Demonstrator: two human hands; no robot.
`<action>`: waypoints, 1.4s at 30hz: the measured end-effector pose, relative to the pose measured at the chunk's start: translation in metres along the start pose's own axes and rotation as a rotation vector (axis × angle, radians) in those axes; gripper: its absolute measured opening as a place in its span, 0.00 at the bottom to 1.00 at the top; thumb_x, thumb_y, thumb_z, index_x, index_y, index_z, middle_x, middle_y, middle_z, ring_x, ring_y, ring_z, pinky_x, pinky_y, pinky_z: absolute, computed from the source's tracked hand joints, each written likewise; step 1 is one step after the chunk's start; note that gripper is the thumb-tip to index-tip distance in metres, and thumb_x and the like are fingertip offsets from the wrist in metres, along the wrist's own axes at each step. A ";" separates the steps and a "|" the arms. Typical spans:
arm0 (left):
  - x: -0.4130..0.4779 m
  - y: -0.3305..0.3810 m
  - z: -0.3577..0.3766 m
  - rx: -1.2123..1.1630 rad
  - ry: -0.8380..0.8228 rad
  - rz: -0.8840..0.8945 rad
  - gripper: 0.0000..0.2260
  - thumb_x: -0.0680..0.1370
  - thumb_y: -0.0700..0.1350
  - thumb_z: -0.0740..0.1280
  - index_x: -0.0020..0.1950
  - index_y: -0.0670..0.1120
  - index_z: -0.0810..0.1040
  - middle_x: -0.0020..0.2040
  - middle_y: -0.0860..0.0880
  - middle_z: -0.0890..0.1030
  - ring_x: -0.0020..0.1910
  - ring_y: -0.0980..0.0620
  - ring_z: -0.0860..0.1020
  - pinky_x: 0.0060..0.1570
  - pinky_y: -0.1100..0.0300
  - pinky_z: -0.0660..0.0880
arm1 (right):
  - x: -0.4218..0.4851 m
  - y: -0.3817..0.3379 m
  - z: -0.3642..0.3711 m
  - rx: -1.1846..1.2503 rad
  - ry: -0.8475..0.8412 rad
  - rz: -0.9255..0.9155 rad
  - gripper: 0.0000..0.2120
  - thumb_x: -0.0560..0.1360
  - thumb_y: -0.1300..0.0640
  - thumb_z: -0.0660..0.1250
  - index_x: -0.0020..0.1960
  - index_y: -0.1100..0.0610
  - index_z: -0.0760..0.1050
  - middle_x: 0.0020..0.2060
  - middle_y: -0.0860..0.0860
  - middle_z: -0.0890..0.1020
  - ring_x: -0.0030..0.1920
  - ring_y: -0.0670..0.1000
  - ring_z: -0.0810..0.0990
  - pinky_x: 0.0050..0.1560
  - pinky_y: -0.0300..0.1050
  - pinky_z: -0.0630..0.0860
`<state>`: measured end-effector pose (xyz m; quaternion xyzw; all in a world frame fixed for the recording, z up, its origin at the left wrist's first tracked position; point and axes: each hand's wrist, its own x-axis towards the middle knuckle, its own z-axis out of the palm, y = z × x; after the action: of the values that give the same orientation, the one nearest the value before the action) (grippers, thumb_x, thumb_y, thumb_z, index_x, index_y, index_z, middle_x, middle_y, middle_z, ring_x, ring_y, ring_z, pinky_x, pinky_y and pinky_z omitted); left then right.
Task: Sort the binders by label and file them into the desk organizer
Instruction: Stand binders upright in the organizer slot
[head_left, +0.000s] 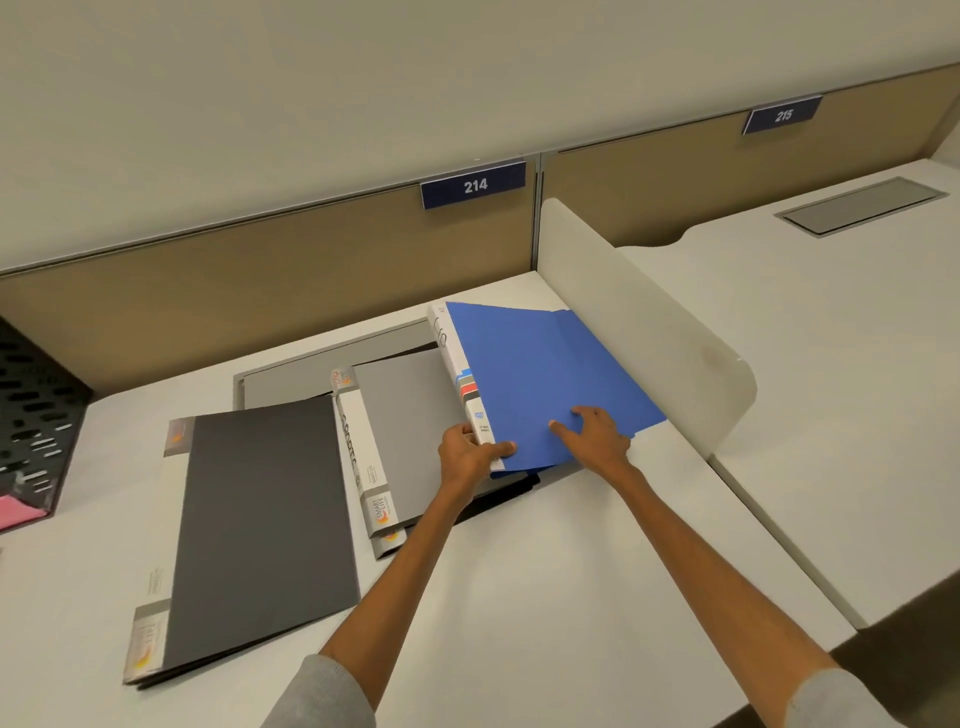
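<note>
From the head camera: the blue binder (545, 379) lies at the far right of the table (519, 597), right up against the white divider (649, 332), its near end riding over a light grey binder (400, 426). The left hand (470, 449) has its grip pinching the blue binder's white spine at the near corner, thumb on top. The right hand (597, 436) lies on the blue cover, fingers spread and holding nothing. A dark grey binder (260, 535) rests flat nearer the left. The black mesh organizer (31, 410) stands well apart, at the far left edge.

This looks like the pick-up and label check for the blue one. Next, I'd say: lift it free of the grey binder, read the spine, then carry it all the way left across the table.
</note>
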<state>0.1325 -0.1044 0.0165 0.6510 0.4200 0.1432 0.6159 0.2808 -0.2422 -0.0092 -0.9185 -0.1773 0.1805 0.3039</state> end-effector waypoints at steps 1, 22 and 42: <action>-0.004 0.002 -0.004 -0.006 0.013 0.024 0.26 0.63 0.41 0.81 0.56 0.39 0.75 0.52 0.45 0.83 0.42 0.52 0.84 0.35 0.61 0.81 | -0.003 -0.007 0.000 0.003 -0.004 -0.015 0.29 0.76 0.38 0.64 0.71 0.53 0.67 0.71 0.52 0.68 0.70 0.55 0.68 0.69 0.61 0.64; -0.096 0.038 -0.157 0.117 0.516 0.415 0.26 0.65 0.45 0.80 0.55 0.46 0.68 0.47 0.53 0.77 0.42 0.57 0.78 0.36 0.76 0.71 | -0.122 -0.249 0.046 0.503 -0.040 -0.596 0.30 0.74 0.41 0.67 0.71 0.53 0.65 0.67 0.50 0.72 0.66 0.49 0.72 0.65 0.51 0.73; -0.191 -0.028 -0.404 0.225 0.961 0.527 0.28 0.67 0.53 0.79 0.58 0.47 0.68 0.53 0.48 0.81 0.48 0.47 0.83 0.43 0.58 0.82 | -0.333 -0.467 0.181 0.448 -0.003 -0.892 0.48 0.64 0.47 0.78 0.75 0.53 0.54 0.68 0.52 0.71 0.61 0.55 0.77 0.54 0.50 0.81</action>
<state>-0.2781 0.0294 0.1353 0.6571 0.4891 0.5274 0.2254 -0.1895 0.0540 0.2207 -0.6652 -0.5100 0.0677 0.5411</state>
